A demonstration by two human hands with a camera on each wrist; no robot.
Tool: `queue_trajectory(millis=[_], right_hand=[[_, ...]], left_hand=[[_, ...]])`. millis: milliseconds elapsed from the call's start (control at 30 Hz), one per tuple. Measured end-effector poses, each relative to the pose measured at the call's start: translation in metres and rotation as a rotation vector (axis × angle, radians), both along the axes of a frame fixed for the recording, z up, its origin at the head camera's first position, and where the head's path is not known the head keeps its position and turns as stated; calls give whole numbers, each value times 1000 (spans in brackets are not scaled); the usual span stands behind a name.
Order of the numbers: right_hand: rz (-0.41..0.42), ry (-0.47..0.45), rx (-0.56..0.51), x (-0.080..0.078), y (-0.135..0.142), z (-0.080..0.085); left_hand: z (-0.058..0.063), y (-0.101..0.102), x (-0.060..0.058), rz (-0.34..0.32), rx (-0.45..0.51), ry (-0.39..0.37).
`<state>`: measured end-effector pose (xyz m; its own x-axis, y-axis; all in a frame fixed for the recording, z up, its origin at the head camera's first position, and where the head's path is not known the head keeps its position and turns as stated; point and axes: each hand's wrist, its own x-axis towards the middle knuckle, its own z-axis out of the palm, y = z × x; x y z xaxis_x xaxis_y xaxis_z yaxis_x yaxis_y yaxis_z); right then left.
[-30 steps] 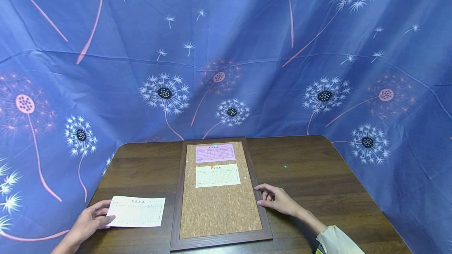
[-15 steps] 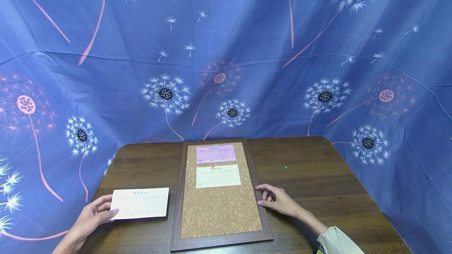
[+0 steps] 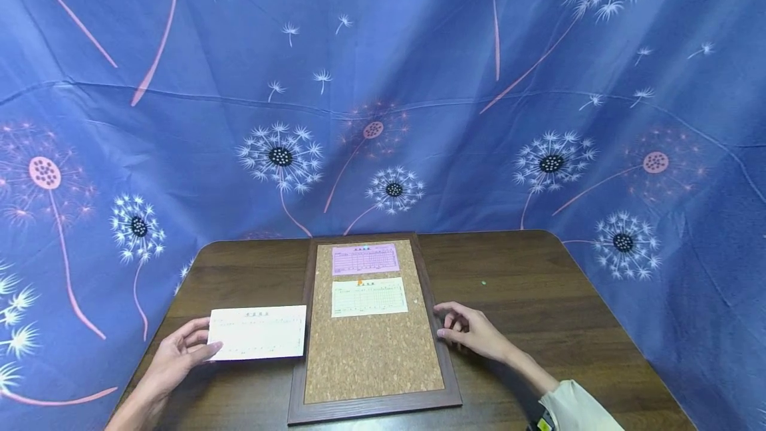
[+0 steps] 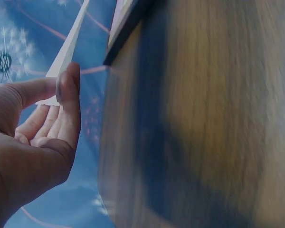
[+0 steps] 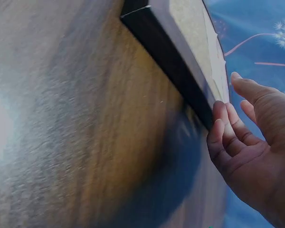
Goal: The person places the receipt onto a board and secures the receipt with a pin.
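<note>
My left hand pinches the left end of a white printed paper form between thumb and fingers. In the left wrist view, the form appears nearly edge-on, raised above the tabletop. Its right end reaches the left frame of a cork board. Pinned on that board are a purple form at the top and a pale green-white form below. My right hand, loosely bent, has its fingertips right at the board's right frame; the right wrist view shows them beside the dark frame.
An orange pushpin fixes the lower form and a teal one the purple form. A tiny green spot lies on the brown wooden table. Blue dandelion-print cloth hangs behind.
My left hand has raised the white form and carried it rightward and farther from me, up to the board's left frame. My right hand has shifted slightly, staying by the right frame.
</note>
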<state>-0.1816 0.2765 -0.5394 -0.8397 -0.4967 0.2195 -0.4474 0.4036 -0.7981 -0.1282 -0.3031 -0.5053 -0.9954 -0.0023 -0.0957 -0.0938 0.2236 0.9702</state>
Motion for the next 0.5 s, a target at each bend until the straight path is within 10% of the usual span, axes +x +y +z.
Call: queue_trajectory(millis=[500], right_hand=[[128, 19, -19, 1, -37, 15]], left_hand=[[20, 60, -17, -95, 28, -89]])
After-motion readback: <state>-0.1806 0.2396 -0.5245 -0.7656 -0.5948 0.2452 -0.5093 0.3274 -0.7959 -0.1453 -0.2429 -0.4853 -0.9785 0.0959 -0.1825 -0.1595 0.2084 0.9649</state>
